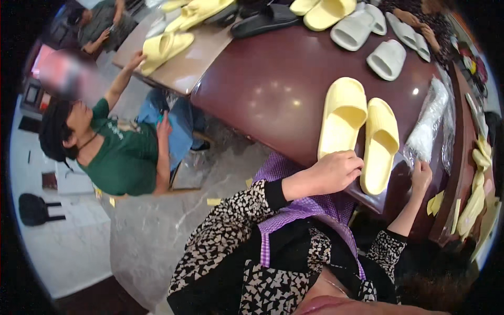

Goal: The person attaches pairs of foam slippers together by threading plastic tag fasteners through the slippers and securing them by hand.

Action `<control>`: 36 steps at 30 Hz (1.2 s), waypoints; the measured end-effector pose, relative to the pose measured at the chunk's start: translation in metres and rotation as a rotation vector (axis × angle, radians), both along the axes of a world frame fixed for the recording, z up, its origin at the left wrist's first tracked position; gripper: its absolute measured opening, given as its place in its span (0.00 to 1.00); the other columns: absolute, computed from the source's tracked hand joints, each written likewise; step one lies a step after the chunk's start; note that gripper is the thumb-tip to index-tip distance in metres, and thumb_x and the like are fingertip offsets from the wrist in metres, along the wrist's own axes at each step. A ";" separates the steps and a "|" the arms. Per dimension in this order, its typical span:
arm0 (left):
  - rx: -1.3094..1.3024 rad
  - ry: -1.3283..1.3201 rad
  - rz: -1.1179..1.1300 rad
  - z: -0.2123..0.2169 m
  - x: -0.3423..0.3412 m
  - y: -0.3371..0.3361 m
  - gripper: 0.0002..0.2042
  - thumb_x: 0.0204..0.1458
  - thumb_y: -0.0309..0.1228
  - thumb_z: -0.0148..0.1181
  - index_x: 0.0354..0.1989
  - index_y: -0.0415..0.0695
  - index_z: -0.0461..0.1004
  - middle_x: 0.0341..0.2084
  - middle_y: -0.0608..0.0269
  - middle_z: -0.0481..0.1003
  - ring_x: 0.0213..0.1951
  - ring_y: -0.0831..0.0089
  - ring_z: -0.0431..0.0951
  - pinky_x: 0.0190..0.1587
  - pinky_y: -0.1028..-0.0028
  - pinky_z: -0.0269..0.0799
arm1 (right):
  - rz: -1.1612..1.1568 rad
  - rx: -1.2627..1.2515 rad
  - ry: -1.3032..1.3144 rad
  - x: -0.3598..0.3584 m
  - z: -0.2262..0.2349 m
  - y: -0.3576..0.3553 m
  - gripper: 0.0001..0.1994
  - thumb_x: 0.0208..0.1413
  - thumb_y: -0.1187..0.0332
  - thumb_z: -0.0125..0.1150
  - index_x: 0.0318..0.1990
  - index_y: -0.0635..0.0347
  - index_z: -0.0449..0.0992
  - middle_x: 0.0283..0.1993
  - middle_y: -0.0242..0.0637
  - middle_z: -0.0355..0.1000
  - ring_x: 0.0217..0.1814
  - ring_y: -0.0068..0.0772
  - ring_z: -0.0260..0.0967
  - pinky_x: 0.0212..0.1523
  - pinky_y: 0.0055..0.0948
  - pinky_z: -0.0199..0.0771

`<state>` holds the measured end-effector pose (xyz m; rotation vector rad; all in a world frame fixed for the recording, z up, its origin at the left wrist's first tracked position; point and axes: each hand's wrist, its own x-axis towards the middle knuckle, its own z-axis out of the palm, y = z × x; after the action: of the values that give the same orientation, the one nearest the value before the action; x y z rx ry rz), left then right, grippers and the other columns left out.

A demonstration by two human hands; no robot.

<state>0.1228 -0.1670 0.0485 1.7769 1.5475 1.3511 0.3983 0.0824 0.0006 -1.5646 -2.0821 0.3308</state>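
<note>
Two pale yellow slide slippers lie side by side near my edge of the glossy dark red table [252, 89]. My left hand [338, 170] is closed, fingers curled, at the heel end of the left yellow slipper [344, 118]. Its fingertips come close to the right yellow slipper [380, 147]; whatever they may hold is hidden. Further right, my right hand [421, 177] pinches the near end of the clear plastic bags [429, 126], which lie in a crinkled stack along the table's right side.
Grey slippers [387, 59], black slippers [265, 21] and more yellow slippers [329, 11] line the far side. At left, a seated person in a green shirt [126, 155] touches a yellow slipper [163, 50] on a lighter table. Other people stand farther back. Yellow pieces [475, 189] hang at right.
</note>
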 end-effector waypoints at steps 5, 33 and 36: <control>0.001 0.008 -0.103 0.009 0.010 0.021 0.07 0.49 0.24 0.54 0.36 0.36 0.71 0.32 0.51 0.72 0.35 0.55 0.73 0.38 0.67 0.70 | -0.041 0.068 0.012 -0.008 0.013 -0.022 0.11 0.49 0.67 0.50 0.28 0.68 0.71 0.24 0.55 0.67 0.25 0.46 0.69 0.29 0.39 0.65; 0.294 0.458 -0.372 0.004 0.088 0.110 0.10 0.43 0.20 0.59 0.36 0.38 0.72 0.34 0.56 0.73 0.36 0.58 0.73 0.39 0.66 0.69 | 0.223 -0.219 0.528 -0.008 0.075 -0.164 0.05 0.44 0.75 0.54 0.21 0.69 0.71 0.16 0.43 0.66 0.15 0.28 0.61 0.19 0.28 0.60; 0.388 0.380 -0.360 0.002 0.087 0.110 0.11 0.38 0.19 0.58 0.33 0.39 0.71 0.35 0.60 0.71 0.32 0.62 0.71 0.35 0.67 0.67 | 0.265 -0.244 0.507 -0.008 0.084 -0.163 0.05 0.44 0.75 0.54 0.21 0.69 0.71 0.16 0.42 0.66 0.16 0.27 0.62 0.19 0.27 0.61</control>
<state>0.2097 -0.0572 0.0506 2.5281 1.0936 1.2416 0.3899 -0.0808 0.0843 -1.1632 -1.8832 0.9978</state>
